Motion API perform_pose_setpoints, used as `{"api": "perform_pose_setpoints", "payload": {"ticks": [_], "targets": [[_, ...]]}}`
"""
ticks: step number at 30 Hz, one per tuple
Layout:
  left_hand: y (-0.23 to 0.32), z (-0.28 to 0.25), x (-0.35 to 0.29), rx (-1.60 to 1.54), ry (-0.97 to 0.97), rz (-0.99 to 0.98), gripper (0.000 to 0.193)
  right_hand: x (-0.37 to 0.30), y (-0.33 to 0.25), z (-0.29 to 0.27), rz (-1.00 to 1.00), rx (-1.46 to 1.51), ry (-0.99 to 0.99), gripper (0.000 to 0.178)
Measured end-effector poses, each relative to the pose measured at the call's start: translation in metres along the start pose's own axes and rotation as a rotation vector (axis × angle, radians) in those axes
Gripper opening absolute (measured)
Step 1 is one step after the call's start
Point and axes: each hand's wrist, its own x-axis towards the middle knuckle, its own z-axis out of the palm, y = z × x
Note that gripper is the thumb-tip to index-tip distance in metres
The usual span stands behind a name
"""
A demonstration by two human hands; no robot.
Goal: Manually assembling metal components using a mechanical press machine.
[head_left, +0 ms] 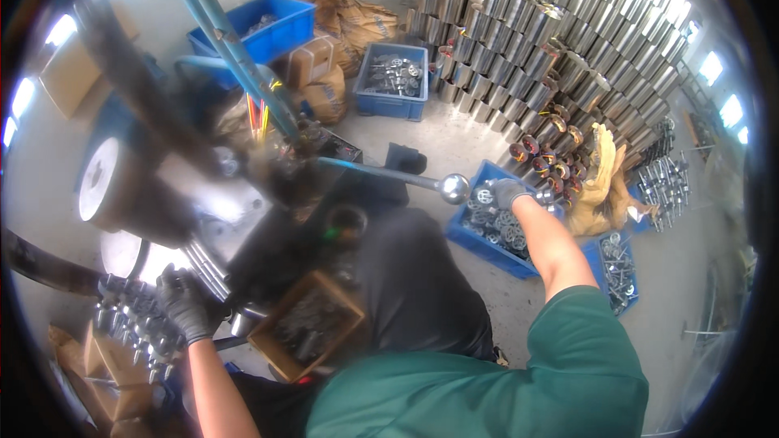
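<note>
My right arm stretches out to a blue bin [484,251] full of round, spoked metal parts [497,223]. My right hand [510,192], in a grey glove, is down among these parts at the bin's far side. Its fingertips are hidden, so I cannot make out a grip. On the left, my gloved left hand [182,304] lies with its fingers stretched out beside a cluster of small shiny metal parts [134,320]. Nothing shows in it. Just beyond it are metal rods [208,272] on a blurred machine.
A lever with a steel ball end [454,188] juts out near my right hand. Stacked metal cylinders [519,40] rise at the back right. Another blue bin [392,105] stands behind. Between my left arm and legs sits an open box [345,308] of dark parts.
</note>
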Motion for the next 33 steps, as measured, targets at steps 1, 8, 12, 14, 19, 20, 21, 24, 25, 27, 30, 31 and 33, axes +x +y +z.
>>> {"api": "perform_pose_setpoints", "payload": {"ticks": [1,8,12,14,19,20,21,24,25,27,30,31,33], "targets": [[-0.001,0.0,0.0,0.014,-0.002,0.005,0.041,0.005,-0.008,0.001,-0.007,-0.052,-0.006,0.031],[-0.008,0.003,0.002,0.097,0.003,0.041,0.037,0.038,-0.045,0.005,-0.091,-0.399,-0.057,0.032],[-0.006,0.0,-0.001,0.13,0.026,0.052,0.033,0.03,-0.089,-0.018,-0.096,-0.543,-0.182,0.031],[-0.002,0.0,-0.002,0.139,0.03,0.048,0.031,0.033,-0.093,-0.017,-0.052,-0.548,-0.204,0.033],[-0.005,0.002,-0.001,0.167,0.037,0.058,0.028,0.055,-0.067,0.02,0.069,-0.429,-0.161,0.04],[-0.006,0.001,-0.001,0.173,0.049,0.047,0.028,0.058,-0.067,0.03,0.091,-0.47,-0.111,0.039],[-0.007,0.0,-0.002,0.193,0.049,0.063,0.027,0.059,-0.066,0.037,0.112,-0.513,-0.061,0.038],[-0.001,-0.003,-0.006,0.163,0.05,0.014,0.026,0.06,-0.065,0.045,0.108,-0.508,0.02,0.036],[0.003,-0.003,-0.007,0.103,0.042,-0.029,0.026,0.059,-0.063,0.045,0.069,-0.492,-0.012,0.034],[0.011,0.007,-0.002,0.106,0.067,-0.005,0.025,0.059,-0.028,0.063,0.113,-0.469,0.096,0.033],[-0.003,-0.003,-0.007,0.301,0.06,0.103,0.026,0.015,-0.06,0.006,0.111,-0.173,0.086,0.037],[-0.009,-0.01,-0.012,0.336,0.072,0.068,0.026,-0.009,-0.093,-0.033,0.128,-0.05,0.047,0.042],[0.002,0.005,-0.006,0.291,0.035,0.077,0.027,-0.022,-0.042,0.004,0.172,0.048,0.161,0.055]]}}
